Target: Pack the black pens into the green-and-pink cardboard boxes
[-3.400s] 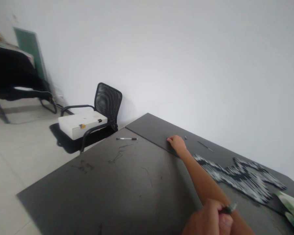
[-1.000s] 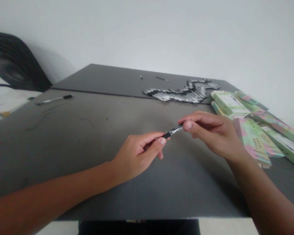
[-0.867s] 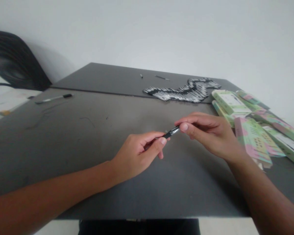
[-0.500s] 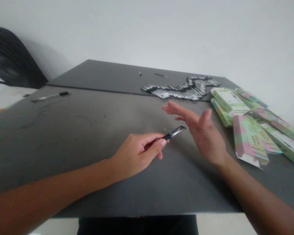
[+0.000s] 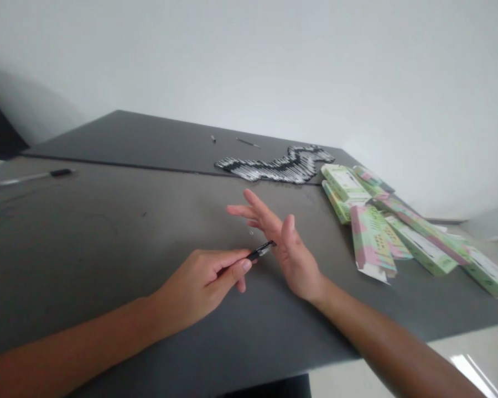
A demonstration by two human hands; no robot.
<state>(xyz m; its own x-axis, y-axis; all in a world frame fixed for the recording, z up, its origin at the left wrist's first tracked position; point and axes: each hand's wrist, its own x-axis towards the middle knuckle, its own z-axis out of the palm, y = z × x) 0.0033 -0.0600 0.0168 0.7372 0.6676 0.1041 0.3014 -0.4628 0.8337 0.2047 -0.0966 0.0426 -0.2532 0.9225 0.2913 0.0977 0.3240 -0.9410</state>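
My left hand (image 5: 203, 279) is closed in a pinch on a black and silver pen (image 5: 262, 250), whose tip points right. My right hand (image 5: 280, 243) is open with its fingers stretched out, and its palm presses against the pen's end. Both hands hover low over the dark grey table (image 5: 108, 232). A heap of several black and silver pens (image 5: 274, 166) lies further back.
Several green and pink cartons (image 5: 377, 226) lie scattered at the right. A lone pen (image 5: 33, 177) lies at the far left, and two small pen parts (image 5: 232, 141) lie behind the heap. The table's near edge runs just below my forearms.
My right hand let go of the pen's end, opened flat and now presses its palm against the pen. The view has swung to the right.
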